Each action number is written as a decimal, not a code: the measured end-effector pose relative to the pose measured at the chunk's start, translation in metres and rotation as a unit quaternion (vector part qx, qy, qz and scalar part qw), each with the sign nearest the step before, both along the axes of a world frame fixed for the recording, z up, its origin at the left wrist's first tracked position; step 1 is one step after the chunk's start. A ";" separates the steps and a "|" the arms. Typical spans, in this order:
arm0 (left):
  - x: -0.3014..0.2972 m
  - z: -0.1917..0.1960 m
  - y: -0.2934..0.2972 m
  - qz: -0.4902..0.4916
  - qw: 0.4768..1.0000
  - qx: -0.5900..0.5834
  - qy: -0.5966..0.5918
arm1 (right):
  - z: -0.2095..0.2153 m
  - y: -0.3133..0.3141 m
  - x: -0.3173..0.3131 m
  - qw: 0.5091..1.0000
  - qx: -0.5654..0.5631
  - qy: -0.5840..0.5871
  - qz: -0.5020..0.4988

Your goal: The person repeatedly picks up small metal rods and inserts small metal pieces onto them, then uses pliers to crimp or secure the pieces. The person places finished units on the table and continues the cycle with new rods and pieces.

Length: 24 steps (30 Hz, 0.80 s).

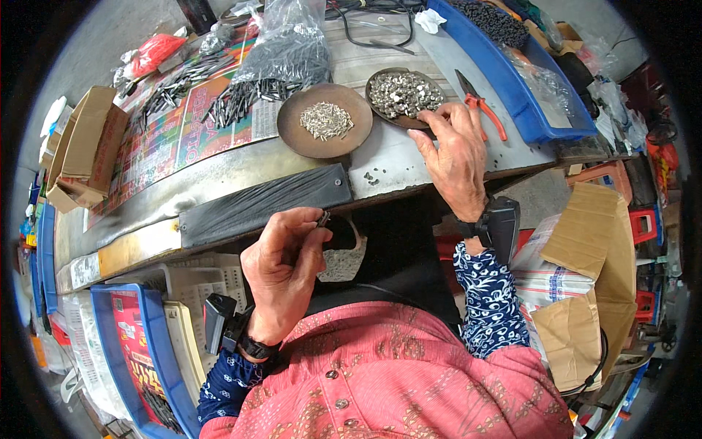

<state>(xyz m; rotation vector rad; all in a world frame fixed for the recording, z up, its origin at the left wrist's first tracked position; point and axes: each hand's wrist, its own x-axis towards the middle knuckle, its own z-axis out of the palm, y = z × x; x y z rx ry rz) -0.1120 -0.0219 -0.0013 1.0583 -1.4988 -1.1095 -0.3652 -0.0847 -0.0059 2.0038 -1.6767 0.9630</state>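
Seated worker at a metal-topped bench [409, 157], seen from above. We take the left hand [281, 267], at about seven o'clock from the picture's centre, to be curled nearly closed, thumb and forefinger pinching a small dark metal part [323, 218] just below the black strip on the bench edge [263, 205]; the part is too small for us to name its kind. The right hand [457, 157], at two o'clock, lies half open with fingers spread, fingertips resting on the near rim of a round dish of small silvery pieces [404, 94]; whether it has one pinched we cannot tell. At twelve o'clock a second round dish [325, 120] holds thin pale pins. Orange-handled pliers [479, 104] lie just beside the right hand, next to a blue tray [537, 117]. In our judgement the step goes best if the right fingers lift a single piece cleanly from the heap's edge, while the left keeps its part steady and upright, close to the bench, ready for mating
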 end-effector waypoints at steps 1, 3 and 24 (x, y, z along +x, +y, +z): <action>0.000 0.000 -0.001 -0.002 1.000 -0.016 -0.020 | -0.001 -0.001 0.000 1.000 -0.005 0.002 -0.002; 0.002 0.001 -0.002 -0.008 0.998 -0.021 -0.057 | -0.002 -0.002 0.000 1.000 0.002 0.010 -0.010; 0.001 0.003 -0.003 -0.059 0.952 0.156 0.258 | 0.013 0.037 0.053 0.910 0.077 -0.316 0.257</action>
